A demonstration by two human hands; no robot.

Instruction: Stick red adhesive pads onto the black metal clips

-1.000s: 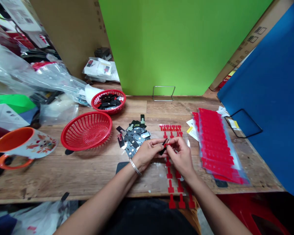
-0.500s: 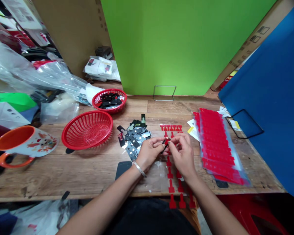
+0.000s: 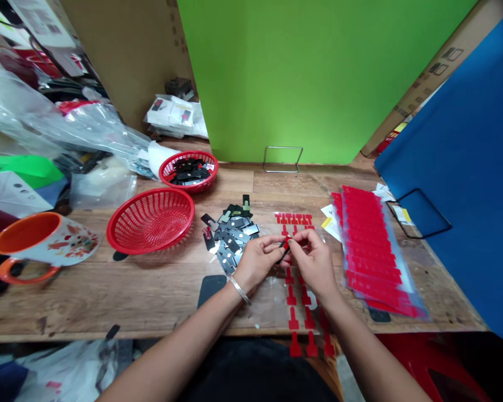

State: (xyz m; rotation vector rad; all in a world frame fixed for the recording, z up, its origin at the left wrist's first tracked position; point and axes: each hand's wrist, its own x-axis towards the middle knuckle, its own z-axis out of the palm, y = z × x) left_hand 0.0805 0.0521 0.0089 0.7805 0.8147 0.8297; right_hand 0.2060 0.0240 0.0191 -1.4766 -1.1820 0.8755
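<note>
My left hand (image 3: 256, 258), with a bracelet on its wrist, pinches a small flat black piece (image 3: 283, 255) that stands tilted between thumb and fingers. Against the upper end of that piece, the thumb and fingers of my right hand (image 3: 315, 261) are closed on a small red sticker (image 3: 286, 242). How far the sticker lies on the piece is partly hidden by the fingertips. Beneath both hands stretches a clear sheet with rows of red T-shaped stickers (image 3: 293, 319), its near end hanging past the table edge. Left of the hands lies a pile of black and silvery flat pieces (image 3: 233, 237).
A red basket (image 3: 123, 223) and a smaller one (image 3: 166, 177) with black pieces stand at left, near an orange-and-white mug (image 3: 73, 245). Stacked red sticker sheets (image 3: 369, 240) lie at right. Green (image 3: 302, 84) and blue (image 3: 452, 167) boards rise behind.
The red sticker now shows against the upper end of the black piece, with my right fingertips still on it. Both hands stay in nearly the same place; the view has shifted slightly.
</note>
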